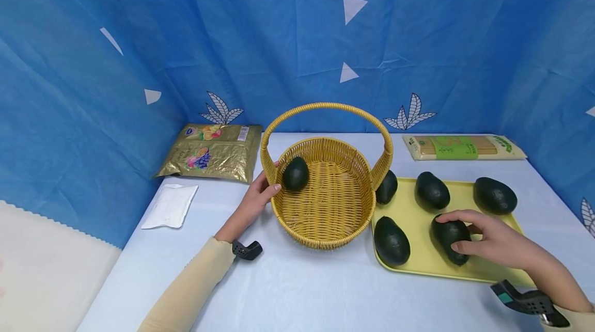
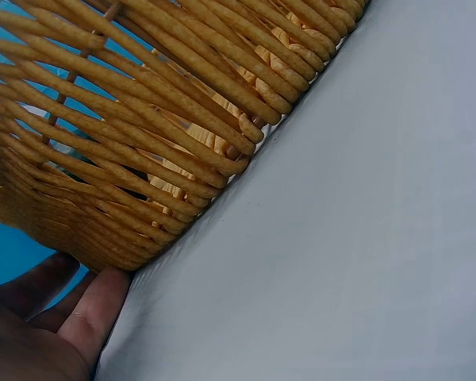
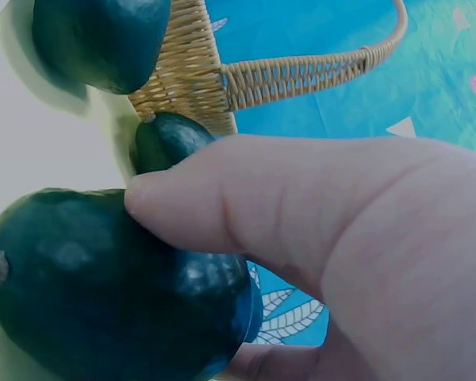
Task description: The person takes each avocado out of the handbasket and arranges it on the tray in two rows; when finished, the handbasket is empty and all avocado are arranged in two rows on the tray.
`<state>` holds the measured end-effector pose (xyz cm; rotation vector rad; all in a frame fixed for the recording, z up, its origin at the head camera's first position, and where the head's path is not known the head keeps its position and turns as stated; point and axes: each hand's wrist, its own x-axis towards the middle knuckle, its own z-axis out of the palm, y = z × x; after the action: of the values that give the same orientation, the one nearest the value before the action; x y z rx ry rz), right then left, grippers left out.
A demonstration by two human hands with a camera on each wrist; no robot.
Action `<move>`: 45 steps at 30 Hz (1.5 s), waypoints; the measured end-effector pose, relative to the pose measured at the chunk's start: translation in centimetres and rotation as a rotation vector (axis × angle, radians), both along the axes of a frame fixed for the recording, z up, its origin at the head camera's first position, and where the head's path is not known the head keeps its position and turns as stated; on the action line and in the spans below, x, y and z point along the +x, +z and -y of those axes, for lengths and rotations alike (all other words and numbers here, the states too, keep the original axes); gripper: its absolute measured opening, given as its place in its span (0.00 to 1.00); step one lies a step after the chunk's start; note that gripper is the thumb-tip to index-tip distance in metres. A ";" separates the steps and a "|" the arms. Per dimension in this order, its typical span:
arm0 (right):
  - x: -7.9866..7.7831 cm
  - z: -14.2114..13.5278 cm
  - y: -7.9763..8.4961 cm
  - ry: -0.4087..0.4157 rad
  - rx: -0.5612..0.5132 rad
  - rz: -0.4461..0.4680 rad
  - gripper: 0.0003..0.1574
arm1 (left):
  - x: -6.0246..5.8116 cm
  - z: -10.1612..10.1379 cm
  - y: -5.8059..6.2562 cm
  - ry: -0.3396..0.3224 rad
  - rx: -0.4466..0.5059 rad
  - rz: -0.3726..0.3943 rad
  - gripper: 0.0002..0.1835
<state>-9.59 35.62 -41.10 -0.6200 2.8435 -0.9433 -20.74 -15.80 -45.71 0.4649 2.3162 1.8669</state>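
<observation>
My left hand [image 1: 259, 195] holds the left side of a yellow wicker basket [image 1: 323, 241], its thumb at the rim below the arched handle. The left wrist view shows fingers [image 2: 95, 313] against the basket's woven wall, low by the table. One dark green avocado [image 1: 295, 174] lies inside the basket, against its left wall. Over a yellow tray [image 1: 418, 265], my right hand [image 1: 488, 236] grips an avocado [image 1: 450, 239] between thumb and fingers. Seen from the right wrist, the thumb [image 3: 182, 202] presses on that avocado's side. Several other avocados lie around it, including one [image 1: 392, 241] at the tray's left end.
A gold foil fruit-print package [image 1: 214, 154] lies at the back left, with a small white packet [image 1: 170, 206] in front of it. Behind the tray is a flat noodle pack [image 1: 464, 147]. Blue curtain [image 1: 297, 37] encloses the table's back and sides.
</observation>
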 end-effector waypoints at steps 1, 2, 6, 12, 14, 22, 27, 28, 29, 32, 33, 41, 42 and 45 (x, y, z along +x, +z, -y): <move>0.0 -0.1 0.0 -0.003 0.012 0.003 0.30 | 0.0 0.0 0.0 -0.001 0.001 -0.002 0.34; 0.0 -0.1 0.0 -0.005 0.027 0.004 0.31 | 0.0 0.0 0.0 -0.001 -0.001 -0.002 0.34; 0.1 -0.2 0.1 -0.002 0.084 0.025 0.35 | -0.1 0.0 0.1 0.006 -0.015 0.006 0.34; 0.0 0.1 0.2 -0.009 0.078 0.060 0.29 | -0.2 0.0 0.2 0.007 -0.018 0.009 0.34; -0.1 0.2 0.2 -0.010 0.057 0.078 0.27 | -0.2 0.0 0.2 0.008 -0.021 0.007 0.34; -0.4 0.2 0.1 0.028 -0.040 0.104 0.25 | 0.0 0.0 0.2 0.012 -0.019 -0.007 0.34; -0.4 -0.3 0.1 0.024 -0.059 0.102 0.24 | 0.0 0.0 0.1 0.008 -0.019 -0.009 0.34; -0.4 -0.4 0.0 0.038 -0.062 0.096 0.24 | 0.0 0.0 0.1 0.008 -0.021 -0.009 0.34; -0.3 -0.6 0.0 0.059 -0.067 0.091 0.24 | 0.1 0.0 0.1 0.009 -0.024 -0.010 0.34; -0.3 -1.2 0.0 0.139 -0.090 0.087 0.26 | 0.1 0.0 0.2 0.012 -0.029 -0.010 0.34; -0.3 -1.3 0.0 0.163 -0.095 0.088 0.26 | 0.1 0.0 0.2 0.012 -0.030 -0.011 0.34; -0.2 -1.7 -0.1 0.200 -0.082 0.118 0.29 | 0.1 0.0 0.2 0.011 -0.024 -0.002 0.34; -0.3 -1.7 -0.1 0.200 -0.087 0.114 0.30 | 0.1 0.0 0.1 0.012 -0.023 -0.003 0.34; -0.3 -1.5 -0.1 0.203 -0.107 0.104 0.31 | 0.2 0.0 0.2 0.013 -0.021 -0.005 0.34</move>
<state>-9.86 37.13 -41.25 -0.8260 2.5944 -1.0628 -20.59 -15.77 -45.51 0.4542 2.3451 1.8470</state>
